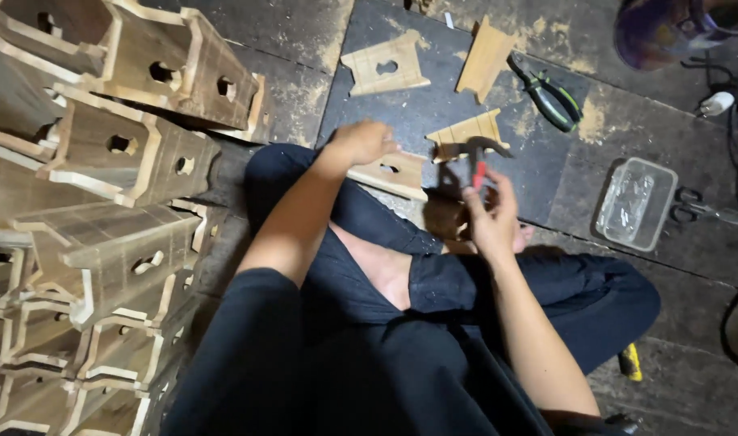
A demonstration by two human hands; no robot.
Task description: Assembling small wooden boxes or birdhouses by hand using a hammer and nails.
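Pliers (475,161) upright in right hand (491,216), head up.

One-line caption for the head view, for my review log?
Seated on the floor, the right hand holds red-handled pliers while the left hand rests on a wooden piece beside stacked stools.

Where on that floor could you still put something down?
Bare floor lies between the clear plastic box and the green-handled pliers, and above the wooden piece. It is crowded left, by the stacked stools.
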